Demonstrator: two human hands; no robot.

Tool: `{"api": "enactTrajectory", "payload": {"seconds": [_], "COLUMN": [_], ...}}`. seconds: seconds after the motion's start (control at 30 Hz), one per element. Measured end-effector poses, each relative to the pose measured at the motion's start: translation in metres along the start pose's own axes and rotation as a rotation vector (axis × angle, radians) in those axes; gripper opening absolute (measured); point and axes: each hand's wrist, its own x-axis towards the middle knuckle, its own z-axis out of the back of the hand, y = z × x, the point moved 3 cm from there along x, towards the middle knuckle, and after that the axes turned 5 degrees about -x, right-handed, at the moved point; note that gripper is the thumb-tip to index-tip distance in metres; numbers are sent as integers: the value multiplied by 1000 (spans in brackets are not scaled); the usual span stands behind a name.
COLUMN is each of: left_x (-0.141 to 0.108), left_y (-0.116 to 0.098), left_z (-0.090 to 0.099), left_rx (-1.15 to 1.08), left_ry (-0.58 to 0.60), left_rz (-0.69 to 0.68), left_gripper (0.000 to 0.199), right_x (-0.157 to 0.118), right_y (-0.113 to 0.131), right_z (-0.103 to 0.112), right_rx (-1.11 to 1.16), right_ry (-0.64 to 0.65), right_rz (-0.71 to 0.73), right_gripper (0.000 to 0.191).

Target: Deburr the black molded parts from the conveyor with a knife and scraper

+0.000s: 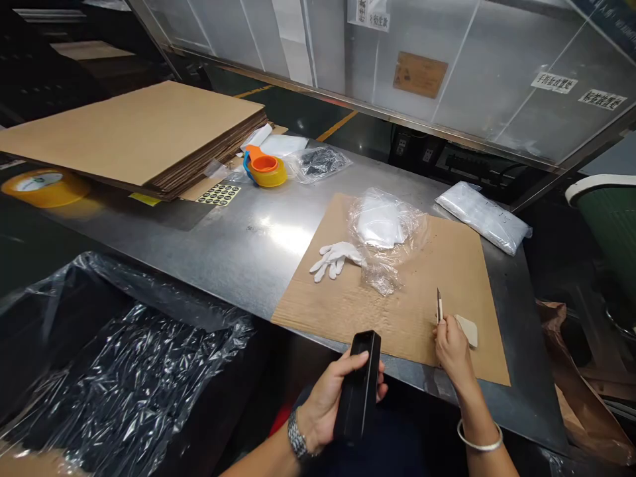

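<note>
My left hand (330,397) is closed around a long black hollow part (358,391), thumb on its upper face, in front of the table's near edge. My right hand (453,348) pinches a thin pointed tool (439,306), its tip pointing away from me, over the cardboard sheet (318,298). Beside the right hand lies a small cream-coloured pad (468,330). Farther back on the cardboard are a white glove (338,258) and a crumpled clear plastic bag with white contents (380,222).
A stack of cardboard sheets (149,132), an orange tape dispenser (262,162) and a bag of black items (320,162) stand at the back left. A plastic-wrapped packet (484,215) lies back right. Black plastic film (124,384) fills the lower left, beside the metal table (238,245).
</note>
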Motion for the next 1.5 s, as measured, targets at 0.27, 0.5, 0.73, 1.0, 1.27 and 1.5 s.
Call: {"api": "enactTrajectory", "payload": {"seconds": [0.27,0.5,0.73,1.0,1.27,1.5], "left_x": [2,4,-2,-13,-21,-25], "left_y": [-21,-30,-14,4,7,8], "left_z": [-19,-19,-24,-16,-18,-17], "left_rx": [-134,-90,11,133,223,264], "left_ry": [95,63,90,109,23,6], "left_rz": [-111,-316,-151,176,220,270], "left_gripper": [47,42,45,69,69,70], "right_x": [-73,-100,-61,-31,-26,-29], "right_y": [72,92,101,116,115,108], "right_z": [31,28,31,20,26,23], "right_rx": [697,695,449,595,618,679], "right_ry": [427,605,270,439,600,711], "right_rz": [-212,10,84,227,326,242], "right_gripper": [29,27,15,21,25,20]}}
